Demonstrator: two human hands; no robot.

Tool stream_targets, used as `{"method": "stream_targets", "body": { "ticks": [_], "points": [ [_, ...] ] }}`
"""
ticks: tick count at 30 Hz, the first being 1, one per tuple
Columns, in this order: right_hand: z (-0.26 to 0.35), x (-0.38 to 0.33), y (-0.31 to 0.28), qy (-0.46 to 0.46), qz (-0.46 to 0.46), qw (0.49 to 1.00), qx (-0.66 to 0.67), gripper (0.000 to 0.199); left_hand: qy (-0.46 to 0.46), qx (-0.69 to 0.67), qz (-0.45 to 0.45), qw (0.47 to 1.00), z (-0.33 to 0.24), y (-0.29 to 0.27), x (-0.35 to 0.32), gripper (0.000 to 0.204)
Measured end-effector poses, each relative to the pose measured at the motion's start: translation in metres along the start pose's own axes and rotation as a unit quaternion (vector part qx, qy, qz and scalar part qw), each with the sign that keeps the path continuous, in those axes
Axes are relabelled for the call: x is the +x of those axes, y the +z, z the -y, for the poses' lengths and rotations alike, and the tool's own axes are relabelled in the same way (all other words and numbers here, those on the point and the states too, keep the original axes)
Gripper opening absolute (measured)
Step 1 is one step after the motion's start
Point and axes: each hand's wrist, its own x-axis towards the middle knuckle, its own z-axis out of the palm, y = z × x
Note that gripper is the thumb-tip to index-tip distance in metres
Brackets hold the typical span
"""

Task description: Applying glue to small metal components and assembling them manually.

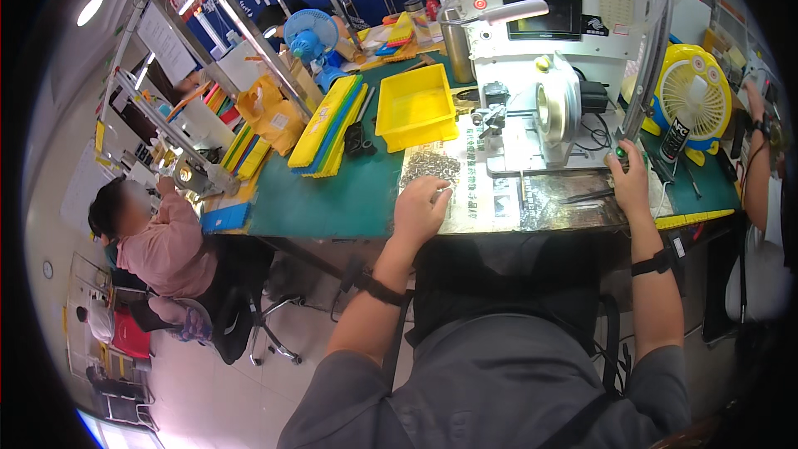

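At the bench edge, the left hand (421, 209) curls loosely over a heap of small metal parts (430, 165), pinching something I cannot make out. The right hand (629, 181) closes its fingertips on a green knob (619, 152) beside the white winding machine (549, 100). Most parts look unprocessed; the yellow tray (414, 105) sits empty.

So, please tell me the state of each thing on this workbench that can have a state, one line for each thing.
Left hand: palm down, fingers on the pile of small metal parts.
Right hand: raised, fingertips at a green knob by the white machine.
Yellow tray: upright, looks empty.
Yellow desk fan: upright; spinning or not, cannot tell.
Blue desk fan: upright; spinning or not, cannot tell.
Machine screen: dark.
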Motion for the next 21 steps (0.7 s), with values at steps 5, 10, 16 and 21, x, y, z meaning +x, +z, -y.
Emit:
{"method": "stream_targets", "body": {
  "ticks": [5, 10, 16, 21],
  "points": [
    [0.0008, 0.0007, -0.0005, -0.008, 0.003, 1.0, 0.001, 0.044, -0.003, -0.002, -0.008, 1.0, -0.0001, -0.0009, 0.0012, 0.012],
    [0.0007, 0.0021, -0.0009, -0.01, -0.002, 1.0, 0.002, 0.042, 0.002, 0.009, -0.006, 1.0, 0.0021, 0.0016, 0.0013, 0.012],
    [0.0048, 0.0027, -0.0035, 0.013, 0.004, 1.0, 0.015, 0.042, 0.022, 0.01, 0.001, 1.0, 0.0021, 0.0017, 0.0026, 0.011],
    [0.0051, -0.0007, -0.0017, 0.018, 0.011, 1.0, -0.003, 0.043, 0.01, 0.008, 0.0, 1.0, 0.0016, -0.0012, 0.0023, 0.01]
  ]
}}
